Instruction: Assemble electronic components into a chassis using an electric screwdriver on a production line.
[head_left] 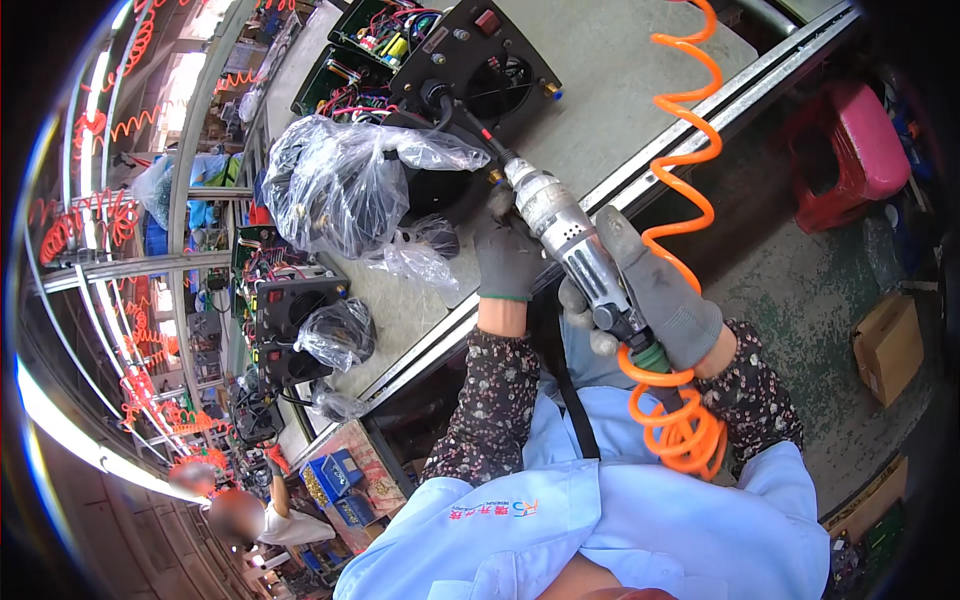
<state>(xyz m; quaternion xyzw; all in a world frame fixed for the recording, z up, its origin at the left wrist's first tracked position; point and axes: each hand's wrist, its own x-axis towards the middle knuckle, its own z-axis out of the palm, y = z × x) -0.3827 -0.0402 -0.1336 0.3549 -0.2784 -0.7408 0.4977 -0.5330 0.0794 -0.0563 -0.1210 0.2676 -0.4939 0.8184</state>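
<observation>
Right hand (655,290) grips the pneumatic screwdriver (570,235); left hand (507,250) closes around its nose, steadying the bit against the black machine panel (470,60) on the bench (620,90). Risks — bit slipping off the fastener towards the left fingers, and the orange coiled hose (690,130) tugging the tool off line.

one head-worn fisheye cam, looks steeply down, close on workbench (600,90) edge; floor at right, rim bends.

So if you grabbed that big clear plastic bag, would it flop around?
Probably. The plastic bag looks thin and crinkled, so it would likely sag and rustle. It may feel heavier than it looks, since something dark sits inside. Its shiny film might slip in gloved hands.
</observation>
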